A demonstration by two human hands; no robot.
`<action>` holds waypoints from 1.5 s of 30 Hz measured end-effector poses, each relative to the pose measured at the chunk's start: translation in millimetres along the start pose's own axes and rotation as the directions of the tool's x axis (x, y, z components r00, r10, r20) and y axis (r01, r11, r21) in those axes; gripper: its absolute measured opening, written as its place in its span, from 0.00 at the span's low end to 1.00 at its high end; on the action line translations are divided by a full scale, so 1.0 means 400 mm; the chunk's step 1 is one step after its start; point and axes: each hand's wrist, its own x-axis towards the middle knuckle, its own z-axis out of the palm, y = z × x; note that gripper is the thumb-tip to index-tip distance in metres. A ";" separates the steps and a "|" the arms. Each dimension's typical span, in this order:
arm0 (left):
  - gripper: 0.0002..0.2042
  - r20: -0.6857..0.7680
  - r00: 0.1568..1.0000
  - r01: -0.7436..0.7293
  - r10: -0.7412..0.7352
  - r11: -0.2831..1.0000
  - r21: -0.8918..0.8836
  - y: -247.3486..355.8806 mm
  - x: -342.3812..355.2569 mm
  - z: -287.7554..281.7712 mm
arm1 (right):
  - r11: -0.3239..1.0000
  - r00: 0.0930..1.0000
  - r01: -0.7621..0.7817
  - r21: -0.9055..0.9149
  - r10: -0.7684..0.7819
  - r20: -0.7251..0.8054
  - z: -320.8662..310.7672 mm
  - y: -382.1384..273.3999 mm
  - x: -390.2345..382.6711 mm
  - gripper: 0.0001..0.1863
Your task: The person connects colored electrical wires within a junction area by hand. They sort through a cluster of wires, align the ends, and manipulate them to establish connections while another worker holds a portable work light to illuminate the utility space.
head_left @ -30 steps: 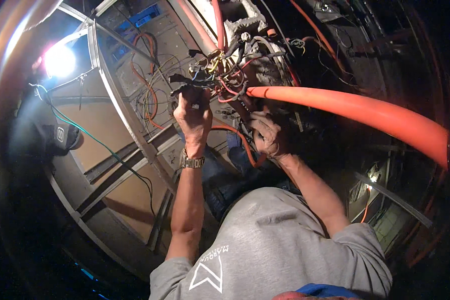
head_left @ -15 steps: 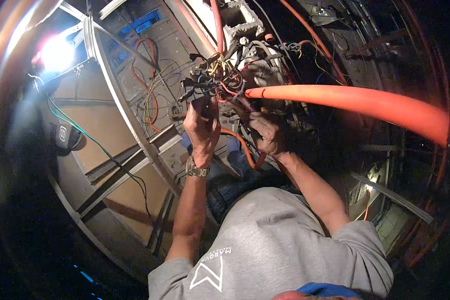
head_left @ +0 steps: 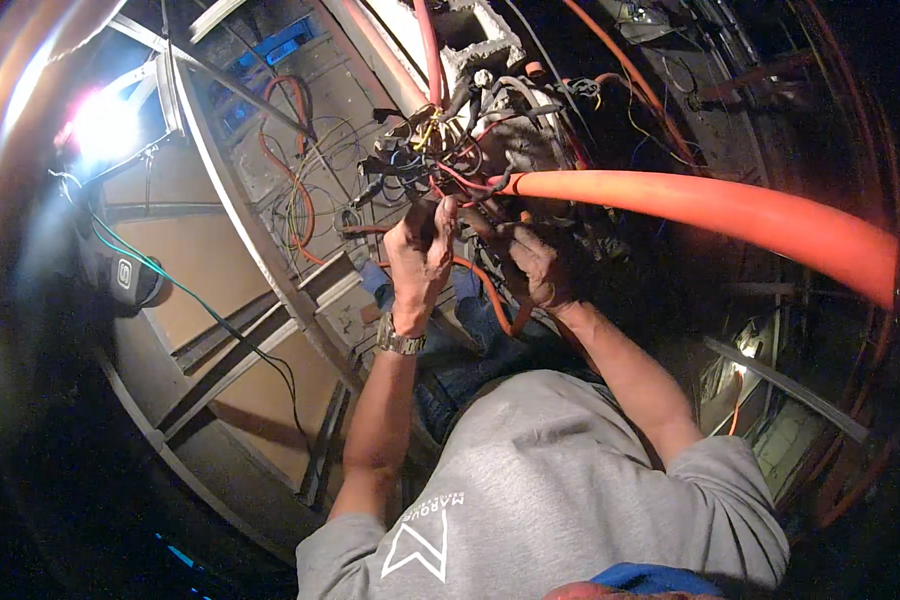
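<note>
Left hand (head_left: 422,258) curled in at the lower edge of the wires (head_left: 430,142), right hand (head_left: 542,266) curled just below the fat orange pipe (head_left: 690,199); whether either's pinching anything, I can't tell! Those wires bunch at the pipe's left end.

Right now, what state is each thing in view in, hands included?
Left hand: fingers bent at the wire cluster's lower edge; grip unclear
Right hand: fingers curled, partly shadowed; grip unclear
Wire cluster: tangled, uncovered
Thick orange conduit: bowed
Work light: lit
Small lamp: lit
Green cable: slack
Wristwatch: worn, left wrist
</note>
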 end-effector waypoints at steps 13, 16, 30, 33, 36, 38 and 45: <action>0.19 0.326 0.834 0.537 -0.444 0.789 -0.300 0.054 0.010 -0.019 | 0.990 0.995 0.090 -0.110 -0.095 -0.035 -0.078 -0.106 0.055 0.13; 0.19 0.348 0.854 0.503 -0.386 0.784 -0.364 0.020 0.012 -0.016 | 0.990 0.984 0.102 -0.096 -0.115 -0.137 -0.041 -0.074 0.042 0.12; 0.13 0.556 0.765 0.595 -0.327 0.025 -0.804 0.075 0.010 -0.035 | 0.996 0.996 -0.041 0.074 0.046 -0.072 -0.026 -0.074 0.018 0.24; 0.12 0.596 0.748 0.607 -0.291 -0.061 -0.792 0.088 0.025 -0.018 | 0.989 0.990 0.106 -0.102 -0.115 -0.086 -0.053 -0.089 0.053 0.23; 0.13 0.613 0.722 0.551 -0.321 -0.270 -0.790 0.097 0.017 -0.008 | 0.980 0.997 0.056 -0.193 -0.066 -0.048 -0.059 -0.086 0.031 0.20; 0.13 0.580 0.735 0.539 -0.351 -0.217 -0.814 0.098 0.014 0.004 | 0.995 0.996 -0.089 -0.044 0.090 0.011 -0.045 -0.073 0.003 0.20; 0.12 0.550 0.790 0.494 -0.270 -0.250 -0.833 0.095 0.012 0.008 | 0.999 0.994 0.049 -0.017 -0.050 -0.099 -0.042 -0.072 0.024 0.17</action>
